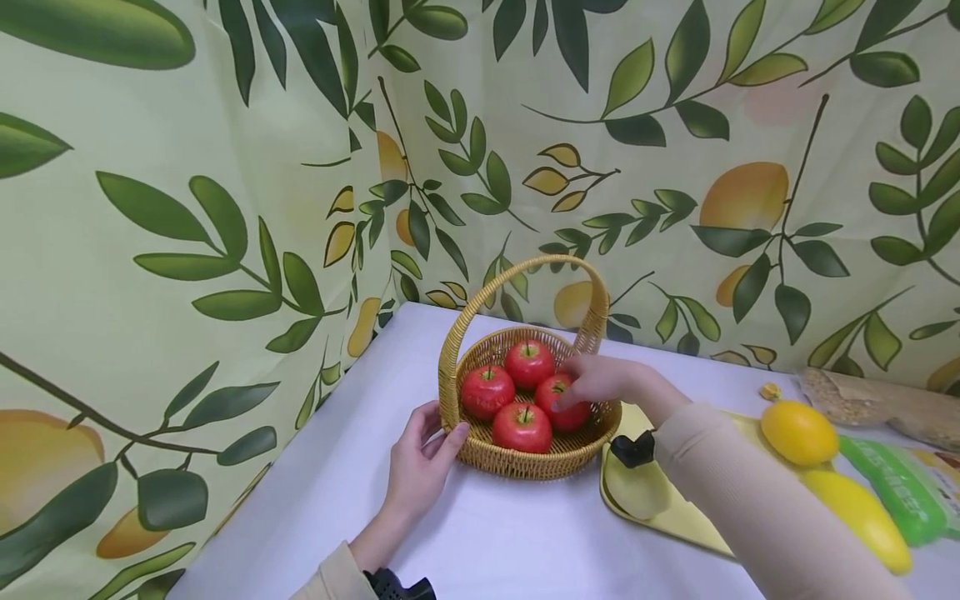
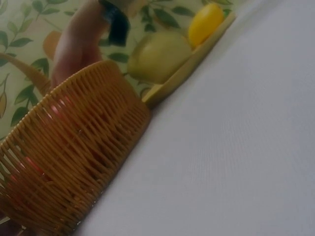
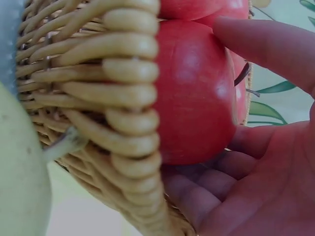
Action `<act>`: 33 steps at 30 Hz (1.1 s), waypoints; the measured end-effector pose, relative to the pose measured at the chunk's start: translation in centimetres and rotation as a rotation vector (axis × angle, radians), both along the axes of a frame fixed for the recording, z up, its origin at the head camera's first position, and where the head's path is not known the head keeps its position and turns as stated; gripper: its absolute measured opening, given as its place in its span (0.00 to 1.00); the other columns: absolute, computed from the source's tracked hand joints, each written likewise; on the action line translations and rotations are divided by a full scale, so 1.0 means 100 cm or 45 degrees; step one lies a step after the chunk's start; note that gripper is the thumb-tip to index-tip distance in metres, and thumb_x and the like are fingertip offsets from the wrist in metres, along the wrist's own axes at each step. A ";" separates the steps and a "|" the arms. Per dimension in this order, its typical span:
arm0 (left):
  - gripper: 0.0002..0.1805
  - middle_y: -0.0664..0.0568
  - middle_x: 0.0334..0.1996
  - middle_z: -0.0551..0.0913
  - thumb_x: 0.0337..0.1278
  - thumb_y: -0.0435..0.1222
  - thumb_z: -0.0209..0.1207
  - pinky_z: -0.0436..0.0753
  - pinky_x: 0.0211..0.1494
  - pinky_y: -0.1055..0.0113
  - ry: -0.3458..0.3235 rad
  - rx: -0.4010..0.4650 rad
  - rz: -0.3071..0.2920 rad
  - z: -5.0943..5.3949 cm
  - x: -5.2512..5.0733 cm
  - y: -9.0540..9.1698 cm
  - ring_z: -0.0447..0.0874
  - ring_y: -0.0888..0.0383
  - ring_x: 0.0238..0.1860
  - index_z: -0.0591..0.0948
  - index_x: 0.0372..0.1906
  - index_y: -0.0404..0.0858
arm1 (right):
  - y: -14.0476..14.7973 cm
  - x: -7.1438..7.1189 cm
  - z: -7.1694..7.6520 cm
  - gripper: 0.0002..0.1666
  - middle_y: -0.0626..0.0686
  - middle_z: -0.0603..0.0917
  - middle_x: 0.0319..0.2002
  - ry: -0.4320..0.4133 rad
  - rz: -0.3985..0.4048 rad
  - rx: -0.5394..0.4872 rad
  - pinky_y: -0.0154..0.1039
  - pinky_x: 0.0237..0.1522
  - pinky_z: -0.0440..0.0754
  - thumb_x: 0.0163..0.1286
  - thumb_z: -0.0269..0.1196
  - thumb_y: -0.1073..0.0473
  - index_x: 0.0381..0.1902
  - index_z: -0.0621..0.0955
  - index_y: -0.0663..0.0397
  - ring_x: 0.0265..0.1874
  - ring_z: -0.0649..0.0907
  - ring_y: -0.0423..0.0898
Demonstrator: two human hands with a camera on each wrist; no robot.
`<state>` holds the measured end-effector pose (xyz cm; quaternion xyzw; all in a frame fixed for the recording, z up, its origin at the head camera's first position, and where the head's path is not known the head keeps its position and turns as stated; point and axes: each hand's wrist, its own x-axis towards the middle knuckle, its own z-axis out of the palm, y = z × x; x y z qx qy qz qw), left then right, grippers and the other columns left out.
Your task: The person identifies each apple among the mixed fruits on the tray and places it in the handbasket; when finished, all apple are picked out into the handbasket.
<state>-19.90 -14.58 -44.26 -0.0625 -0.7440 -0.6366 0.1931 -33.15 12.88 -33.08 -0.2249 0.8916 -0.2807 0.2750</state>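
A woven wicker basket [image 1: 517,467] with a tall arched handle stands on the white tabletop, holding several red apples. My left hand [image 1: 420,458] grips its left side, the thumb on the rim near the handle's base. My right hand [image 1: 600,379] reaches into the basket's right side and holds the rightmost apple [image 1: 558,400]. In the right wrist view, thumb and fingers curl round this apple [image 3: 197,93], close to the woven rim. The other apples [image 1: 522,427] sit beside it, stems up. Left fingers are mostly hidden behind the basket.
Right of the basket lies a yellow tray [image 1: 697,533] with a yellow-green pear [image 1: 637,487], partly under my right arm. Farther right are yellow fruits [image 1: 799,433], a green package [image 1: 896,487] and a clear bag [image 1: 840,396]. Leaf-patterned cloth [image 1: 637,192] hangs behind and left.
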 end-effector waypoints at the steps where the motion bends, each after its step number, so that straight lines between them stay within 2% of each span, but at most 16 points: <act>1: 0.26 0.45 0.59 0.81 0.65 0.42 0.69 0.83 0.60 0.65 0.000 -0.003 -0.001 0.000 0.000 0.000 0.81 0.51 0.61 0.76 0.63 0.40 | 0.000 0.000 0.000 0.35 0.56 0.80 0.52 0.013 0.003 0.002 0.52 0.58 0.82 0.62 0.70 0.53 0.62 0.75 0.65 0.53 0.79 0.53; 4: 0.26 0.46 0.59 0.81 0.65 0.42 0.69 0.83 0.60 0.64 -0.007 -0.013 0.003 0.001 -0.001 0.000 0.81 0.51 0.61 0.76 0.63 0.40 | 0.002 0.002 0.001 0.35 0.57 0.80 0.53 0.060 0.005 0.006 0.54 0.59 0.81 0.65 0.69 0.50 0.64 0.74 0.66 0.55 0.79 0.55; 7: 0.26 0.46 0.59 0.81 0.65 0.42 0.69 0.83 0.60 0.64 -0.012 -0.023 0.007 0.001 -0.001 -0.001 0.81 0.51 0.61 0.76 0.63 0.40 | 0.006 0.005 0.002 0.42 0.62 0.78 0.60 0.102 -0.005 -0.006 0.59 0.63 0.77 0.68 0.67 0.45 0.69 0.70 0.67 0.61 0.75 0.59; 12: 0.25 0.46 0.59 0.82 0.65 0.42 0.69 0.83 0.60 0.64 -0.014 -0.030 0.000 0.003 0.000 -0.001 0.81 0.51 0.61 0.76 0.62 0.40 | 0.017 0.019 0.006 0.50 0.67 0.69 0.71 0.153 -0.045 -0.077 0.64 0.70 0.68 0.70 0.66 0.41 0.75 0.63 0.69 0.71 0.67 0.65; 14: 0.25 0.46 0.59 0.82 0.65 0.41 0.69 0.83 0.60 0.63 -0.016 -0.030 -0.006 0.004 0.000 -0.001 0.81 0.51 0.61 0.76 0.62 0.40 | 0.023 0.026 0.009 0.50 0.67 0.69 0.72 0.176 -0.051 -0.108 0.64 0.70 0.68 0.71 0.65 0.41 0.76 0.63 0.69 0.71 0.67 0.65; 19: 0.25 0.47 0.59 0.82 0.65 0.42 0.69 0.83 0.60 0.63 -0.009 -0.024 -0.013 0.003 -0.003 -0.002 0.81 0.51 0.61 0.76 0.63 0.41 | 0.035 0.045 0.014 0.43 0.63 0.74 0.68 0.263 -0.093 -0.151 0.63 0.66 0.74 0.71 0.65 0.40 0.73 0.69 0.62 0.68 0.72 0.63; 24: 0.25 0.46 0.59 0.82 0.65 0.42 0.69 0.83 0.60 0.63 -0.013 -0.022 -0.015 0.001 -0.003 -0.003 0.81 0.51 0.61 0.76 0.63 0.40 | 0.046 0.065 0.009 0.39 0.63 0.77 0.65 0.363 -0.206 -0.217 0.63 0.64 0.76 0.73 0.64 0.41 0.69 0.73 0.63 0.67 0.73 0.64; 29: 0.25 0.46 0.59 0.82 0.65 0.41 0.69 0.83 0.60 0.63 -0.025 -0.016 0.008 -0.002 -0.003 -0.004 0.81 0.50 0.61 0.76 0.63 0.40 | 0.060 0.077 0.003 0.40 0.63 0.76 0.66 0.437 -0.383 -0.194 0.64 0.64 0.76 0.73 0.63 0.37 0.69 0.73 0.61 0.67 0.72 0.66; 33: 0.25 0.46 0.59 0.82 0.65 0.42 0.69 0.83 0.60 0.63 -0.024 -0.013 -0.001 -0.003 -0.004 -0.006 0.81 0.50 0.61 0.76 0.63 0.40 | 0.074 0.088 0.000 0.42 0.64 0.75 0.67 0.425 -0.502 -0.210 0.66 0.62 0.76 0.74 0.60 0.34 0.70 0.71 0.59 0.67 0.72 0.66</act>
